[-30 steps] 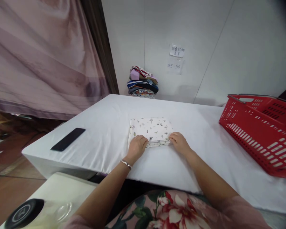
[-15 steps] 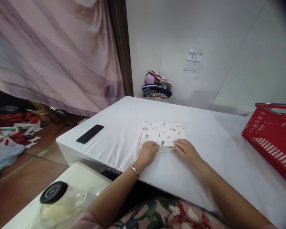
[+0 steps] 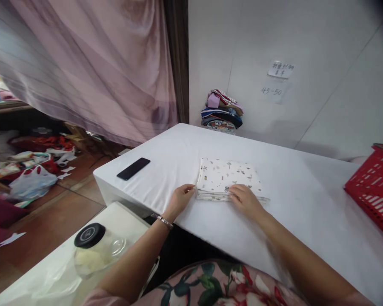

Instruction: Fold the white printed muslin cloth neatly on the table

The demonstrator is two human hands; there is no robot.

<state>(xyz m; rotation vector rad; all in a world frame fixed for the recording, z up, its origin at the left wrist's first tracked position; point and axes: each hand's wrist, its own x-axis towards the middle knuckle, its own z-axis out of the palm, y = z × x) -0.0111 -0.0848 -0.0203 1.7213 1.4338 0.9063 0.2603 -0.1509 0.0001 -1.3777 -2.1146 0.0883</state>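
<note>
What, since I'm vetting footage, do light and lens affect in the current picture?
Head view: glare on the clear container, a soft shadow on the wall, a dark upper-right corner; print on the folded cloth looks fairly clear.

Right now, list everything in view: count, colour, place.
table: one, white-covered, centre
patterned cloth: one folded bundle, white, mid-table
phone-like slab: one, black, table's left end
basket: one, red, table's right side
wall: one, grey, behind table
paper notes: two, white, wall
fabric pile: one, multicoloured, beyond table
curtain: one, pink, upper left
floor: one, reddish-brown, left
plastic bag: one, whitish, floor
clutter: uncounted, multicoloured, floor
lidded container: one, clear, black-lidded, lower left
side surface: one, off-white, beneath container
bracelet: one, silvery, left wrist
floral garment: one, pink-based, bottom centre
left hand: one, bare, at cloth's near-left corner
right hand: one, bare, at cloth's near edge
</note>
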